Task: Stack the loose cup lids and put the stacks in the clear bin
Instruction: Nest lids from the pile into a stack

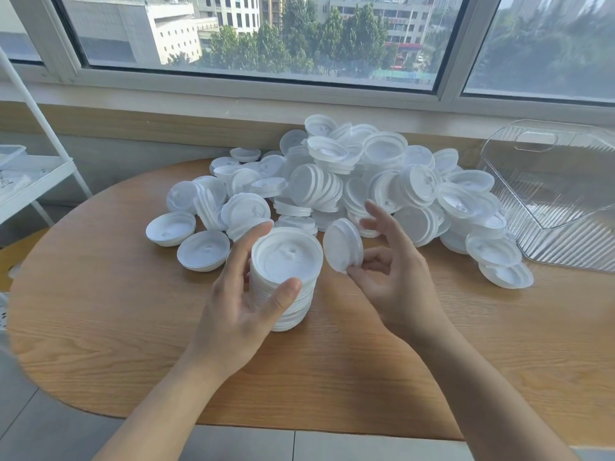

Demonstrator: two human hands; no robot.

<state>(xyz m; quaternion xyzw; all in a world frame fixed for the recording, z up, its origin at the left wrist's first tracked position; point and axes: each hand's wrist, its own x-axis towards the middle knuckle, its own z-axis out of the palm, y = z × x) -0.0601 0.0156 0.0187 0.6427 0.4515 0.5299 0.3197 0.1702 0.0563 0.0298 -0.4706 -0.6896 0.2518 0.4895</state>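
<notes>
Lids everywhere on this one. Big loose pile of white plastic cup lids [349, 181] covers the far middle of the round wooden tabletop [100, 321], some dome-up, some flipped, a few already nested in short leaning runs. The pile spreads right until it touches the clear ribbed bin [549, 194], which stands at the far right edge of the tabletop, tipped so its opening faces the pile; I can't make out anything inside it.

Near the middle, the left hand [239, 301] grips a tall stack of lids [286, 281], thumb on the near side and fingers curled around the far side. The stack's bottom looks like it rests on the tabletop, but it's hard to be sure.

Just right of that stack, the right hand [389, 271] pinches a single lid [342, 244] by its lower edge between thumb and a curled finger, other fingers fanned out. That lid is tilted on edge, very close to the stack's top rim without clearly touching.

White shelf rack [33, 174] stands at far left, windows [266, 34] behind.
</notes>
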